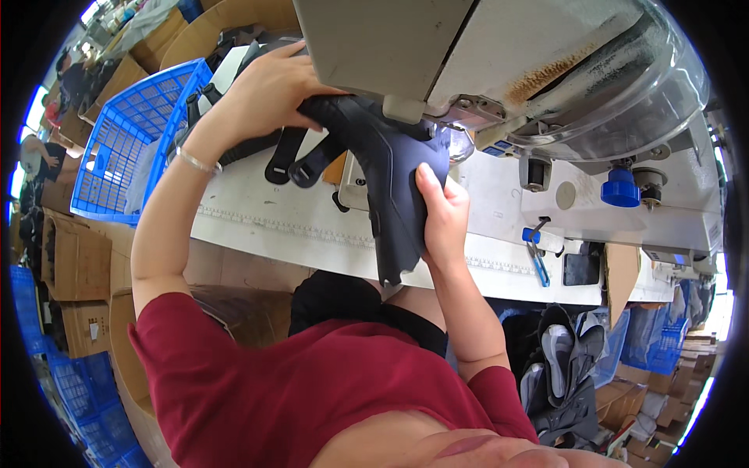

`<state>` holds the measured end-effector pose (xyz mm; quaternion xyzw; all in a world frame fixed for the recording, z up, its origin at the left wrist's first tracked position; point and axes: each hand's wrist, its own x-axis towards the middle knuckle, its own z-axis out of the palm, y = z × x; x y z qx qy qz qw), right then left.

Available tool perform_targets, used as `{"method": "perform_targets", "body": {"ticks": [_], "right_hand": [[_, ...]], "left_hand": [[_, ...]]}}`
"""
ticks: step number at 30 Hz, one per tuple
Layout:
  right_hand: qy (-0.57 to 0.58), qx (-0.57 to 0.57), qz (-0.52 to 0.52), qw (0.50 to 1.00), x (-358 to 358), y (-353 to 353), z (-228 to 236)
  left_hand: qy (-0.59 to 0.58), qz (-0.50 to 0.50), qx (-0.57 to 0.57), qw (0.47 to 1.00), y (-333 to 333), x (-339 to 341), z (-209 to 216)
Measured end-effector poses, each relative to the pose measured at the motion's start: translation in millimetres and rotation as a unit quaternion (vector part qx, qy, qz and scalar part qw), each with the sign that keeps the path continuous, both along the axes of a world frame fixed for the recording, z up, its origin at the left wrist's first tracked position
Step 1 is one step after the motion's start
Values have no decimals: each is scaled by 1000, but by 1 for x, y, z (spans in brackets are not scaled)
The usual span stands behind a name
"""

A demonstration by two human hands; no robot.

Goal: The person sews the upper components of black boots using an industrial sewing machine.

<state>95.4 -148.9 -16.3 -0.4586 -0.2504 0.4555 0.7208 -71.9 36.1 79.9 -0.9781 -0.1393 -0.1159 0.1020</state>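
A dark, moulded padded piece (394, 187) with a stitched seam line is held up under the head of a sewing machine (382, 47). My right hand (445, 218) grips its right edge, thumb on the face and the other fingers behind it. My left hand (269, 90) is at its upper left end, thumb bent down against the piece and fingertips partly hidden by the machine head. Black straps with rounded ends (316, 164) hang just below my left hand. The spot where the piece meets the machine's working parts is mostly hidden.
The white table (273, 214) carries a printed ruler strip along its near edge. Blue-handled thread snips (538, 261) and a dark phone (581, 269) lie at the right. A blue basket (129, 148) stands left; dark padded pieces (562, 351) are piled below right.
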Motion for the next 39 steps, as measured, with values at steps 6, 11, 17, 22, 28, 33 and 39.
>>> {"method": "perform_targets", "body": {"ticks": [6, 11, 17, 22, 28, 33, 39], "right_hand": [[29, 8, 14, 999, 8, 6, 1], [27, 23, -7, 999, 19, -13, -28], [17, 25, -69, 997, 9, -29, -82], [-389, 63, 14, 919, -4, -37, -101], [-452, 156, 37, 877, -38, -16, -71], [-510, 159, -56, 844, -38, -6, -32], [-390, 68, 24, 918, -26, -3, -21]], "left_hand": [[10, 56, -52, 997, 8, 14, 6], [15, 22, -19, 999, 13, 8, -3], [-22, 18, 129, 991, -18, -16, -26], [-43, 83, 34, 995, -63, -72, -29], [-109, 187, -620, 754, -74, -137, -50], [-185, 242, -756, 580, -95, -159, -89], [-165, 187, -817, 520, -102, -171, -140]]}}
